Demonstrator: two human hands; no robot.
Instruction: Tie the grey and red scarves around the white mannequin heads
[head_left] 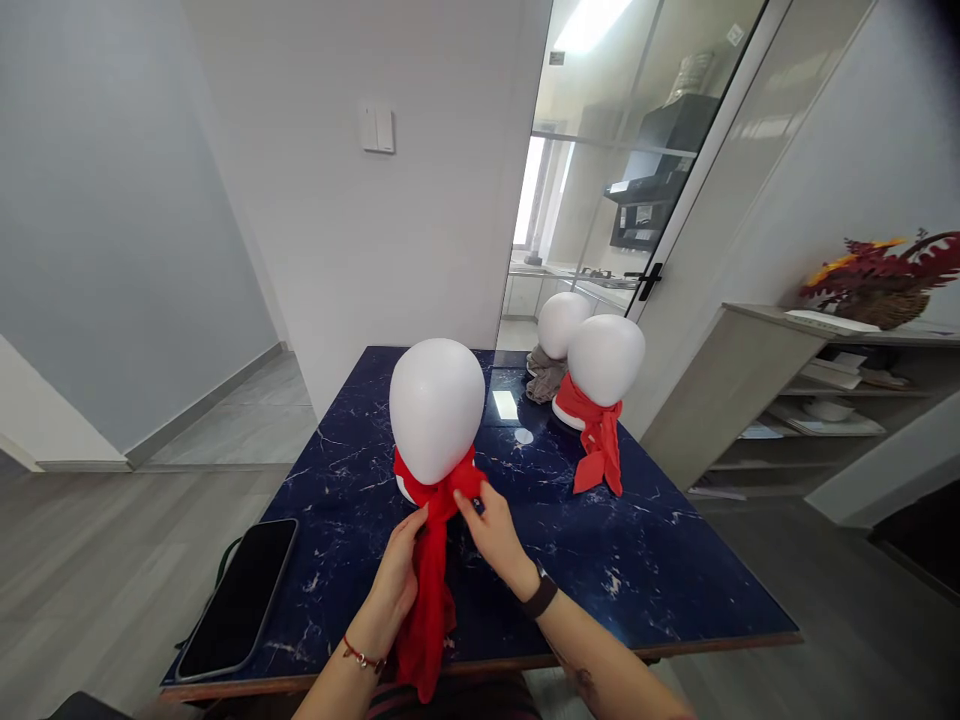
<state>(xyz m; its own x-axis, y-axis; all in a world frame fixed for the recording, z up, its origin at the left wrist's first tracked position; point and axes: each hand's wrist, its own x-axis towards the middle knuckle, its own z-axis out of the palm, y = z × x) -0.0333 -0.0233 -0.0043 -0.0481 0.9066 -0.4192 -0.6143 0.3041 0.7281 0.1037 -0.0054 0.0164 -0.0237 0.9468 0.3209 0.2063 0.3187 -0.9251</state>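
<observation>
A white mannequin head point(437, 408) stands upright on the dark blue table, with a bright red scarf point(427, 600) wrapped around its neck. The scarf's long tail hangs down past the table's front edge. My left hand point(399, 570) is closed on the scarf just under the head, at the left of the tail. On the right side of the neck, my right hand point(491, 527) pinches a bunched part of the same scarf between thumb and fingers. The knot area between both hands is partly covered by the fingers and cloth.
Behind to the right stand a mannequin head point(606, 360) with a knotted red scarf point(600, 450) and another head point(562, 325) with a grey-brown scarf point(545, 375). A phone point(240, 600) lies at the table's point(645, 590) left front corner. A glass door and a shelf point(780, 350) are beyond.
</observation>
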